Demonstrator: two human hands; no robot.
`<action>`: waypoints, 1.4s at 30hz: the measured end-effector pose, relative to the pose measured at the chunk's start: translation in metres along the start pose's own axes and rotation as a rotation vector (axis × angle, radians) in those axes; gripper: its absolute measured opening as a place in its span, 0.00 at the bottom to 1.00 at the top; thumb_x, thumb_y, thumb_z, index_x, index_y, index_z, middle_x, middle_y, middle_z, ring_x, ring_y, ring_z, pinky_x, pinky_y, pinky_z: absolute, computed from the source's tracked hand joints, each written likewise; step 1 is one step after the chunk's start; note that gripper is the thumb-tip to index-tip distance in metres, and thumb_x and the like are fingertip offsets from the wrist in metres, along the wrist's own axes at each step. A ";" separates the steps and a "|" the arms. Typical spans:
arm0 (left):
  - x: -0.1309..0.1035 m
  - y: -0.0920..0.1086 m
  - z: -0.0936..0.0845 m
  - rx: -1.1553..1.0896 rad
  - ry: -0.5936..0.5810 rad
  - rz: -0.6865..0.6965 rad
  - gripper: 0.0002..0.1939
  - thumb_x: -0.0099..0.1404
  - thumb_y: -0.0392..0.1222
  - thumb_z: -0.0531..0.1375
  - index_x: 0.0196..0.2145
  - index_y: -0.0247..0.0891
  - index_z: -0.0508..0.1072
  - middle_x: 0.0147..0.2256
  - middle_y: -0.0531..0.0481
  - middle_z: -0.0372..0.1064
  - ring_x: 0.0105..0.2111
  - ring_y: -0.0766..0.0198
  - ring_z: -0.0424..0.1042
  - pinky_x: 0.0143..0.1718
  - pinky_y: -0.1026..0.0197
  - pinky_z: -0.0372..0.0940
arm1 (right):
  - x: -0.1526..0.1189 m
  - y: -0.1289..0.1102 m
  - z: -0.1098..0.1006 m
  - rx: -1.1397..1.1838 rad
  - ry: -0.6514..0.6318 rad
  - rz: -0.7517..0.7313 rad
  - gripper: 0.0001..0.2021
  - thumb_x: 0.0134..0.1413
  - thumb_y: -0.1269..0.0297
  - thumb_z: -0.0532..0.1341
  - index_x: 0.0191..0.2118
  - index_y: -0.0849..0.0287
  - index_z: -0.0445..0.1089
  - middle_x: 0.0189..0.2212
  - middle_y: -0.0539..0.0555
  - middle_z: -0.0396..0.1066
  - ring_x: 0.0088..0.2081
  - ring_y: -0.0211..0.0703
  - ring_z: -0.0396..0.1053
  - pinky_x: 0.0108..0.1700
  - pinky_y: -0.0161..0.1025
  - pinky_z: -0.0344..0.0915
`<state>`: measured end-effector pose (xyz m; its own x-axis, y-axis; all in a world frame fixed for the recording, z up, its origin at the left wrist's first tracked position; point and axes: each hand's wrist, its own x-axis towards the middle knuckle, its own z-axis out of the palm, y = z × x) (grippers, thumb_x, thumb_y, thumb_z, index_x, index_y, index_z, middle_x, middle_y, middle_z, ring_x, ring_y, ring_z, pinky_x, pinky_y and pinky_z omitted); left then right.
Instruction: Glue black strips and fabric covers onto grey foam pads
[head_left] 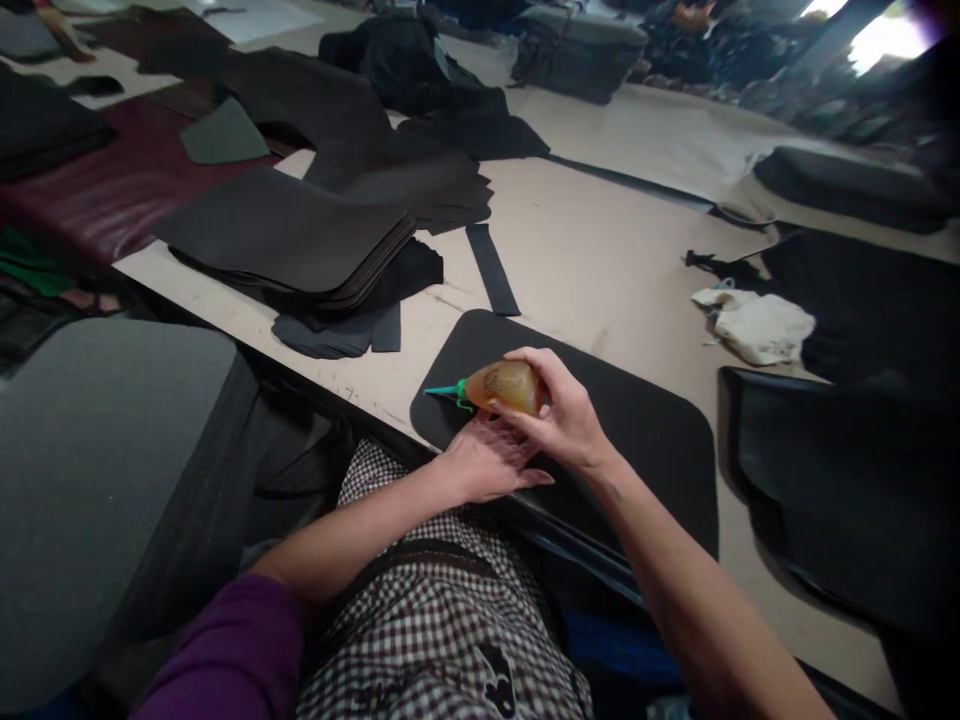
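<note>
A squeeze bottle of amber liquid (504,386), with a green nozzle pointing left, lies in the grip of my right hand (559,410). Its thumb and fingers wrap the bottle's base. Just below the bottle, my left hand (495,460) rests flat with fingers stretched out, on a dark panel with rounded corners (645,430). That panel lies at the table's near edge, partly covered by both hands and the right forearm.
A stack of dark sheets (300,225) sits to the left, beside a narrow dark strip (493,268). On the right are a crumpled white cloth (765,325) and black padded pieces (840,480). A tall pile of grey panels (112,480) stands left of my lap.
</note>
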<state>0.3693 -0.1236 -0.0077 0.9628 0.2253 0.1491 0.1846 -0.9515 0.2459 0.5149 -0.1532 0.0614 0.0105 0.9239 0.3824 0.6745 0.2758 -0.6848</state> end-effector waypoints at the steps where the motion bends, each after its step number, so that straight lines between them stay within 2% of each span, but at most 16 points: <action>1: 0.000 0.000 -0.002 0.007 0.008 0.001 0.38 0.77 0.64 0.44 0.72 0.34 0.59 0.72 0.39 0.55 0.73 0.48 0.52 0.73 0.40 0.45 | 0.002 0.002 -0.001 -0.012 0.013 -0.012 0.25 0.60 0.51 0.69 0.58 0.52 0.65 0.51 0.57 0.70 0.51 0.54 0.71 0.54 0.50 0.71; 4: -0.001 0.001 -0.009 0.020 0.020 0.005 0.36 0.77 0.63 0.45 0.70 0.36 0.62 0.70 0.37 0.60 0.71 0.47 0.55 0.73 0.33 0.42 | 0.008 0.007 -0.004 -0.045 0.052 -0.040 0.25 0.60 0.52 0.69 0.59 0.53 0.66 0.51 0.58 0.70 0.52 0.54 0.70 0.55 0.50 0.70; 6: -0.001 0.002 -0.012 0.020 0.016 0.002 0.35 0.78 0.63 0.45 0.69 0.36 0.62 0.68 0.36 0.63 0.70 0.48 0.58 0.73 0.32 0.39 | 0.010 0.008 -0.005 -0.055 0.069 -0.022 0.25 0.60 0.51 0.68 0.59 0.53 0.65 0.52 0.58 0.70 0.52 0.55 0.70 0.56 0.51 0.70; 9: -0.001 0.002 -0.013 0.010 -0.008 -0.014 0.36 0.77 0.63 0.45 0.70 0.36 0.61 0.70 0.38 0.58 0.72 0.49 0.54 0.74 0.38 0.41 | 0.006 0.004 -0.004 -0.011 0.035 0.012 0.26 0.59 0.50 0.69 0.59 0.52 0.65 0.51 0.58 0.70 0.51 0.54 0.71 0.54 0.50 0.71; 13: 0.000 0.003 -0.009 -0.033 -0.054 -0.022 0.38 0.77 0.64 0.46 0.72 0.34 0.57 0.74 0.41 0.50 0.74 0.52 0.47 0.75 0.49 0.43 | -0.004 -0.008 -0.001 0.044 -0.052 -0.042 0.24 0.60 0.51 0.69 0.58 0.51 0.66 0.49 0.57 0.70 0.50 0.52 0.71 0.52 0.47 0.72; 16: 0.000 0.003 -0.006 -0.037 -0.061 -0.017 0.38 0.78 0.63 0.45 0.73 0.33 0.55 0.74 0.42 0.50 0.75 0.52 0.47 0.75 0.50 0.43 | -0.006 -0.009 -0.002 0.022 -0.064 -0.057 0.24 0.62 0.50 0.68 0.59 0.51 0.66 0.49 0.58 0.70 0.50 0.53 0.71 0.51 0.48 0.73; 22: -0.001 0.002 -0.011 0.064 0.038 0.000 0.35 0.77 0.64 0.45 0.69 0.37 0.63 0.68 0.40 0.63 0.70 0.49 0.57 0.72 0.38 0.46 | 0.010 0.015 -0.010 -0.075 0.042 -0.150 0.26 0.60 0.52 0.69 0.61 0.51 0.65 0.51 0.59 0.70 0.52 0.57 0.71 0.55 0.53 0.72; 27: 0.000 0.002 -0.015 0.112 0.070 0.016 0.35 0.78 0.63 0.43 0.70 0.39 0.62 0.71 0.42 0.57 0.72 0.54 0.52 0.72 0.39 0.46 | 0.032 0.043 -0.013 -0.203 0.149 -0.131 0.25 0.62 0.51 0.67 0.60 0.52 0.64 0.52 0.60 0.70 0.53 0.58 0.71 0.55 0.54 0.72; 32: 0.000 0.001 -0.014 0.130 0.072 0.020 0.35 0.78 0.62 0.41 0.70 0.40 0.62 0.72 0.43 0.55 0.73 0.54 0.52 0.72 0.39 0.46 | 0.044 0.064 -0.013 -0.289 0.253 -0.062 0.25 0.63 0.48 0.65 0.60 0.53 0.64 0.52 0.61 0.70 0.53 0.59 0.71 0.57 0.55 0.71; 37: 0.001 0.003 -0.014 0.142 0.071 0.015 0.35 0.78 0.63 0.41 0.71 0.40 0.61 0.74 0.41 0.52 0.73 0.53 0.51 0.72 0.39 0.48 | 0.039 0.073 -0.027 -0.347 0.320 0.011 0.25 0.63 0.47 0.64 0.59 0.54 0.64 0.52 0.61 0.70 0.52 0.59 0.71 0.56 0.54 0.70; 42: 0.003 0.007 -0.014 0.149 0.050 -0.053 0.39 0.75 0.69 0.43 0.71 0.42 0.62 0.75 0.37 0.47 0.75 0.48 0.47 0.71 0.37 0.48 | 0.012 0.076 -0.061 -0.420 0.318 0.079 0.25 0.62 0.48 0.64 0.59 0.54 0.64 0.52 0.61 0.70 0.53 0.59 0.71 0.56 0.54 0.70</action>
<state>0.3705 -0.1264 0.0081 0.9407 0.2825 0.1880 0.2655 -0.9577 0.1105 0.6111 -0.1377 0.0513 0.2519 0.7938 0.5535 0.8996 0.0188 -0.4364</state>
